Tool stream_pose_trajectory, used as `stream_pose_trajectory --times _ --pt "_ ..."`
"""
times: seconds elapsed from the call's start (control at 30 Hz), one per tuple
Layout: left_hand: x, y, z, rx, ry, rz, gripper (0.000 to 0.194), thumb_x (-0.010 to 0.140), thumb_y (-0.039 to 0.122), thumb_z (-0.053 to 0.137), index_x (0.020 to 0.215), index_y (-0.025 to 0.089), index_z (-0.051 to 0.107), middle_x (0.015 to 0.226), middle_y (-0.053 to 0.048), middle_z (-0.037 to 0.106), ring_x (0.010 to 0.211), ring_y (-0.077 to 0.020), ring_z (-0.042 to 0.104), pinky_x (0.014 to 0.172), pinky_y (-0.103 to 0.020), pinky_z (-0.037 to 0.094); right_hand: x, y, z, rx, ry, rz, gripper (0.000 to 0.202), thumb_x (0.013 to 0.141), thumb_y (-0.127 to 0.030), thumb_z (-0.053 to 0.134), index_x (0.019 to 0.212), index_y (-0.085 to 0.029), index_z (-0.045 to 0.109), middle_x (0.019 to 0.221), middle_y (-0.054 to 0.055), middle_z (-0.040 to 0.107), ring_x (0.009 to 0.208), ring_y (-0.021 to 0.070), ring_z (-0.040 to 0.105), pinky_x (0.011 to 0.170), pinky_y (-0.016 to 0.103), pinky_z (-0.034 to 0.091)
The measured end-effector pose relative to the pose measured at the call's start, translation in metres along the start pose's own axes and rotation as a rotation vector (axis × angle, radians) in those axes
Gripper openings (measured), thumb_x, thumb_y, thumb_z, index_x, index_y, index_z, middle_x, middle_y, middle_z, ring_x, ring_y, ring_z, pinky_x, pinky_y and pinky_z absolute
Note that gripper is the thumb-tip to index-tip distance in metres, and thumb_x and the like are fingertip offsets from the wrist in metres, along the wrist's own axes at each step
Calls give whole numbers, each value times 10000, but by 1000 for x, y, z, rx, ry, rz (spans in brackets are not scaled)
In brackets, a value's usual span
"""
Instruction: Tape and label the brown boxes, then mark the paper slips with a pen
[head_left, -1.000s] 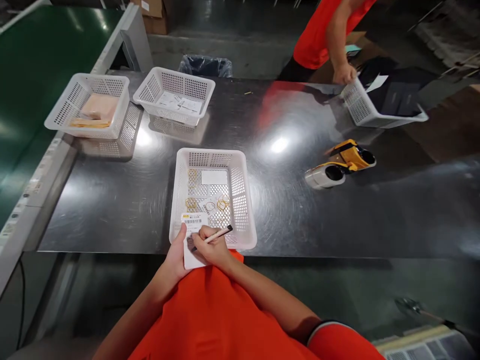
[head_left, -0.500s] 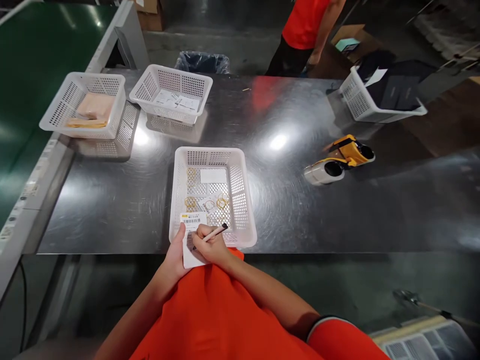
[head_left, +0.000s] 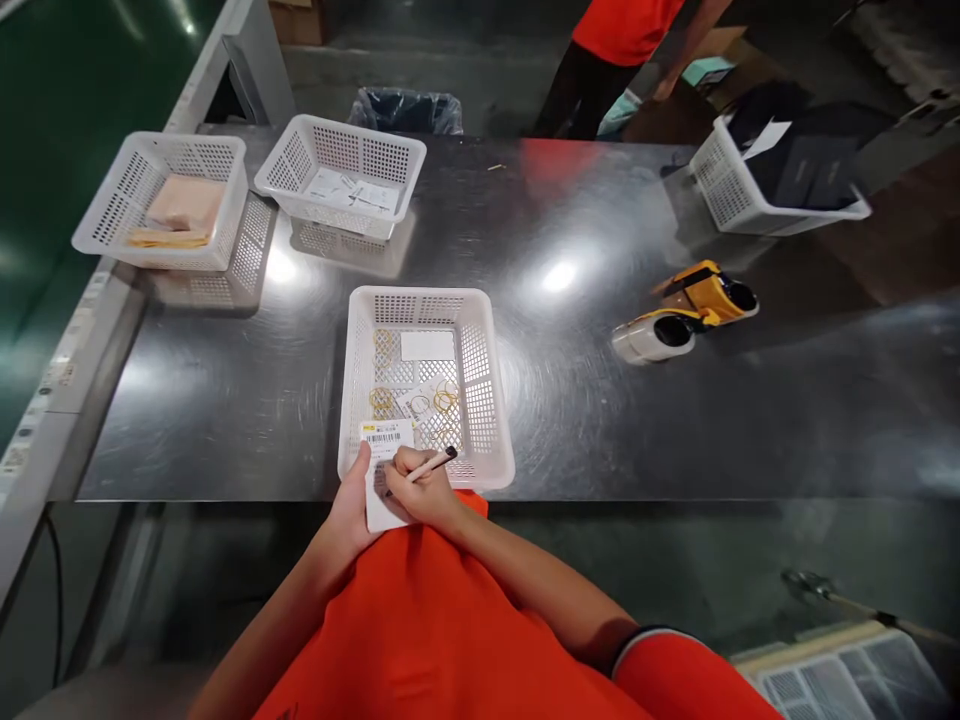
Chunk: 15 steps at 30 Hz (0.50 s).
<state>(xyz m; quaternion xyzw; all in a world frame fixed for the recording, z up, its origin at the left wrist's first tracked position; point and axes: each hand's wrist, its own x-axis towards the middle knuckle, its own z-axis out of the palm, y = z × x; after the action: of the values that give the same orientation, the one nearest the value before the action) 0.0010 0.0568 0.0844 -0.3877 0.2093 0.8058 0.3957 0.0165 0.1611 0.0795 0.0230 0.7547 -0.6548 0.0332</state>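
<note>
A white card with a barcode label [head_left: 386, 436] is gripped by my left hand [head_left: 351, 508], thumb along its left edge. My right hand [head_left: 425, 492] is closed around a pen [head_left: 429, 464] with a dark end, its lower end down at the card. Both hands are at the table's near edge, against the front of a white perforated basket [head_left: 499, 440]. Inside that basket lie several yellow rubber bands [head_left: 445, 398] and a blank white card [head_left: 427, 346]. The pen's tip is too small to make out.
On the metal table [head_left: 570, 400] stand a basket of papers [head_left: 341, 215], a basket with pinkish packets [head_left: 161, 262] and a basket of black items [head_left: 795, 220]. A yellow-and-white device [head_left: 705, 295] lies right of centre. A green conveyor [head_left: 67, 90] runs left; a person [head_left: 630, 35] stands beyond.
The view has shifted slightly, so the table sits a little higher. The person across the table has moved their arm to the right. My hands keep nearly the same pose on card and pen.
</note>
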Motion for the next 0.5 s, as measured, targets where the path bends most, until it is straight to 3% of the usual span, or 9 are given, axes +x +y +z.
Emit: stream_pose_trajectory --times 0.07,0.13,0.23,0.27,0.33,0.4,0.5 --pt "0 0 1 1 17 -7 550 920 482 441 1327 121 519 1053 -141 725 986 -273 689 948 -412 522 -3 3 1 -13 25 -12 392 758 -273 521 504 -229 227 446 -80 258 433 71 266 431 235 228" --pt "0 1 1 5 23 -13 554 918 495 434 1304 110 531 1014 -144 729 947 -273 698 922 -418 534 -2 9 -2 21 159 -14 383 784 -314 557 525 -226 289 463 -73 324 443 81 325 446 234 282" --pt "1 8 -5 32 10 20 564 884 551 468 1242 126 569 919 -128 736 835 -265 710 831 -418 566 15 23 -20 59 350 19 228 890 -410 471 761 -227 511 655 -22 558 502 110 472 505 256 414" --pt "2 12 -10 47 27 40 561 877 564 471 1216 131 582 892 -125 736 801 -262 711 795 -416 574 26 30 -29 -41 318 38 234 932 -402 394 901 -230 548 770 8 619 540 119 521 536 265 448" --pt "4 21 -20 79 99 83 541 885 568 444 1174 137 598 869 -127 734 766 -261 710 737 -417 584 53 47 -49 -411 125 71 305 971 -322 295 1089 -229 561 932 57 667 645 139 595 611 278 478" --pt "7 29 -30 96 158 106 518 912 545 393 1162 140 599 901 -138 733 785 -264 712 727 -428 586 81 66 -65 -773 -102 91 264 938 -230 384 1071 -212 611 916 75 685 769 178 629 695 292 470" --pt "10 33 -37 98 153 105 523 920 539 374 1178 139 591 925 -141 730 810 -264 711 747 -437 584 112 93 -75 -926 -295 68 224 764 -83 601 951 -186 672 911 88 699 940 232 618 835 313 429"
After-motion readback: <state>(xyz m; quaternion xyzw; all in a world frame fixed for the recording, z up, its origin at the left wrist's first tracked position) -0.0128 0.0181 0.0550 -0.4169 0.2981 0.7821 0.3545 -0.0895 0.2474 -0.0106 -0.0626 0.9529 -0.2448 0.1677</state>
